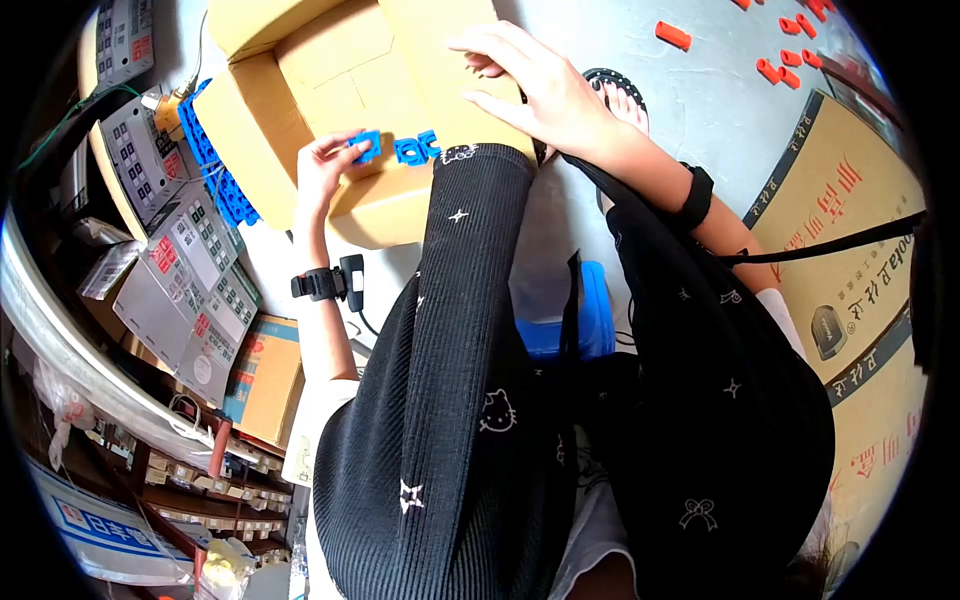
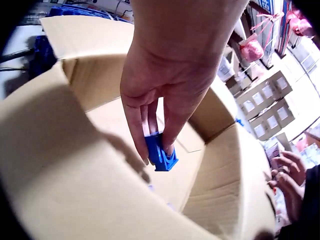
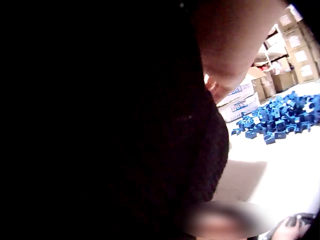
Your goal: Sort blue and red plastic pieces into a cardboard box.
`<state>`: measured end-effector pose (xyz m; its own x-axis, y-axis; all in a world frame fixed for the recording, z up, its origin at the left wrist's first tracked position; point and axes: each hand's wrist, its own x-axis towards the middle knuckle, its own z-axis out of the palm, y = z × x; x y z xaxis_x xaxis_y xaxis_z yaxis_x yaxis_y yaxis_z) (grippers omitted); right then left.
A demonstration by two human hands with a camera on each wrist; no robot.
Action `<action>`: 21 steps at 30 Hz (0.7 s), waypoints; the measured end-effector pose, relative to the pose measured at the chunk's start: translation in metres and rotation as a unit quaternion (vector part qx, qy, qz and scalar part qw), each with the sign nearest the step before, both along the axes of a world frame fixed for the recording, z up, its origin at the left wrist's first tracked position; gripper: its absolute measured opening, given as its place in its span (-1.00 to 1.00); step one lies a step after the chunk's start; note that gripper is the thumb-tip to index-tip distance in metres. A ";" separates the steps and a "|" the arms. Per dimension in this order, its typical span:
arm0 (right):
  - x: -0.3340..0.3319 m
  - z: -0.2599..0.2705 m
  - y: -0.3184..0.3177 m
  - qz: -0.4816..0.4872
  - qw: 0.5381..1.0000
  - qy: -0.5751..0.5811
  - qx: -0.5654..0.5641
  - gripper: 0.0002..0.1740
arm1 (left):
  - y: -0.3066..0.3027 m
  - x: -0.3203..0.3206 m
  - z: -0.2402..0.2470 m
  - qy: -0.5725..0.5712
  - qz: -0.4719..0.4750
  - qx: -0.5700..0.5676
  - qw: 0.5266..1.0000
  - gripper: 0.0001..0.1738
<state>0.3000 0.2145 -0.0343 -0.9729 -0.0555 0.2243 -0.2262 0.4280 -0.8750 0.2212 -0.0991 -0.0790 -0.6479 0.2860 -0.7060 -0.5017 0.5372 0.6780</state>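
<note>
In the head view the left hand [image 1: 322, 168] pinches a blue plastic piece [image 1: 367, 147] over the open cardboard box [image 1: 385, 212]. The left wrist view shows that hand [image 2: 165, 95] from above, thumb and fingers on either side of the blue piece [image 2: 161, 154], inside the box walls [image 2: 220, 165]. More blue pieces [image 1: 409, 151] appear beside the trousered knee; what bears them cannot be told. The right hand [image 1: 535, 88] is over the box's right side, fingers extended, with no object visible in it. Dark cloth hides most of the right wrist view, leaving part of the arm or hand [image 3: 225, 50].
Red pieces [image 1: 673, 36] lie on the grey floor at the upper right. Flat printed cardboard [image 1: 840, 230] is at the right, a blue container [image 1: 597, 310] between the legs. Cartons [image 1: 190, 310] stand at the left. A heap of blue pieces [image 3: 280, 117] shows in the right wrist view.
</note>
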 end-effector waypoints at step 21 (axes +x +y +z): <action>0.001 -0.001 0.002 0.021 0.999 0.013 0.028 -0.68 | 0.022 0.038 0.006 0.188 -0.182 -0.279 0.924 -0.81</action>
<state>0.3010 0.2160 -0.0352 -0.9635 -0.1091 0.2444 -0.2668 0.4663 -0.8434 0.2588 -0.0766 -0.0726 -0.8097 0.1934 -0.5540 -0.0041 0.9422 0.3349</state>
